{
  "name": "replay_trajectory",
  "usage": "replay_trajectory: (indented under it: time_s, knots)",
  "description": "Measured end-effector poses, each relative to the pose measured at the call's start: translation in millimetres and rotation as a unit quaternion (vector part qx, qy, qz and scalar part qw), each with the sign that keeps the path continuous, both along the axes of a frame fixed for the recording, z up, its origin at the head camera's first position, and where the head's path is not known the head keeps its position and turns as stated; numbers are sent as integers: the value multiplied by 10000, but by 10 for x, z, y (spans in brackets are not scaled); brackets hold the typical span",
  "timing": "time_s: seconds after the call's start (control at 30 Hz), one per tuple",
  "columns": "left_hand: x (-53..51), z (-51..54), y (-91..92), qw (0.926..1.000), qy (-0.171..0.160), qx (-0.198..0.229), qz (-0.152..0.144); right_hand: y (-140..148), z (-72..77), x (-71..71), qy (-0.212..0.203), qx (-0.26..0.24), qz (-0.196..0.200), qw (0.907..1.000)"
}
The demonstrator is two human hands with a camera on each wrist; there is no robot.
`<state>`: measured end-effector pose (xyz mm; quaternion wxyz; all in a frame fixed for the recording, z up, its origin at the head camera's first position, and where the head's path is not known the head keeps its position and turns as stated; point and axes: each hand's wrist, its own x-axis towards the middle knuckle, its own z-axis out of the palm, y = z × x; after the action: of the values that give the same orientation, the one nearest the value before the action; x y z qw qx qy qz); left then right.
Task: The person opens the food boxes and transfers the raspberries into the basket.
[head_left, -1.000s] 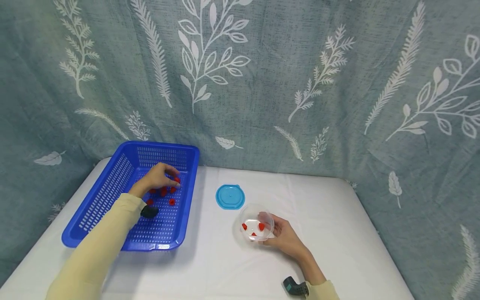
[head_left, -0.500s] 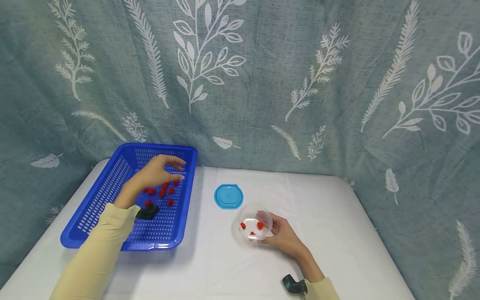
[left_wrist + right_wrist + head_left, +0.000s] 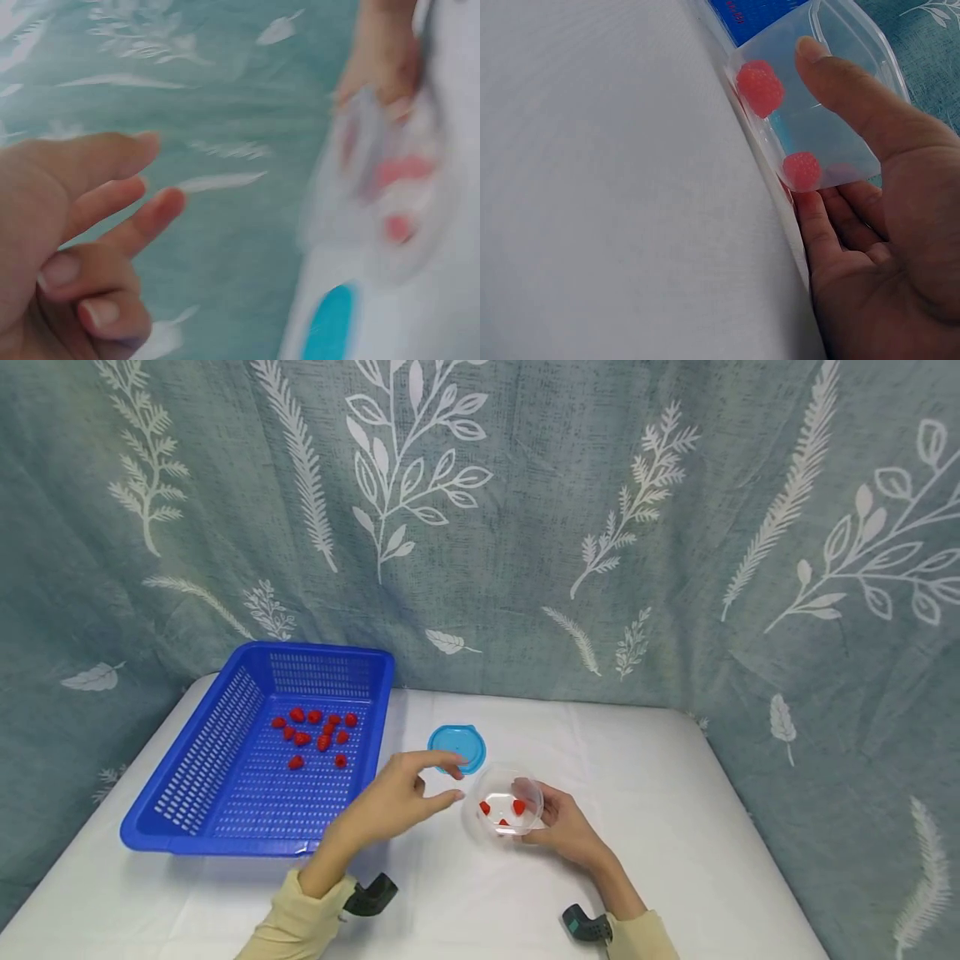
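Observation:
My right hand (image 3: 566, 831) holds a clear plastic container (image 3: 501, 777) on the white table. Its thumb (image 3: 847, 86) lies along the outside wall, and the other fingers curl behind and below. Red raspberries (image 3: 802, 171) lie at the bottom of this container; the head view shows 3. My left hand (image 3: 393, 802) hovers left of the container, its thumb and fingers apart. I see nothing between them in the left wrist view, where the container is blurred. A round blue lid (image 3: 456, 743) lies behind, partly covered by the left fingertips.
A blue perforated basket (image 3: 247, 810) stands at the left of the table (image 3: 637, 760), with several raspberries (image 3: 322, 742) scattered on its floor. A green leaf-patterned curtain (image 3: 525, 527) hangs behind. Small dark wrist cameras (image 3: 371, 893) sit on both wrists.
My left hand has risen out of the basket and travelled right, toward the container. The right hand and its container have stayed in place.

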<state>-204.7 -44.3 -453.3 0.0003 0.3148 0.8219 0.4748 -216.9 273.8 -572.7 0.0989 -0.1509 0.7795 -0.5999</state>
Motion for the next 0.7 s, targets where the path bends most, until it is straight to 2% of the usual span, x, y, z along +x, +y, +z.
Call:
replay_trajectory:
  time_s: [0.1, 0.23, 0.33, 0.43, 0.53, 0.7]
  knots:
    - [-79, -175, 222, 10000, -50, -48, -43, 2, 2, -10, 77, -30, 47, 10000]
    - [-259, -270, 458, 9989, 42, -462, -84, 20, 23, -13, 118, -69, 121, 9998]
    - [-425, -306, 608, 9956, -36, -822, -447, 31, 33, -10, 116, -125, 160, 9997]
    - [-564, -328, 716, 9891, -188, -1263, -733, 28, 24, -10, 110, -167, 202, 9996]
    - [-661, -334, 783, 9815, -341, -1713, -785, 12, 19, -6, 70, -196, 206, 9996]
    - [-739, -281, 848, 9707, -552, -2177, -855, -9, 22, 4, 24, -205, 162, 9997]
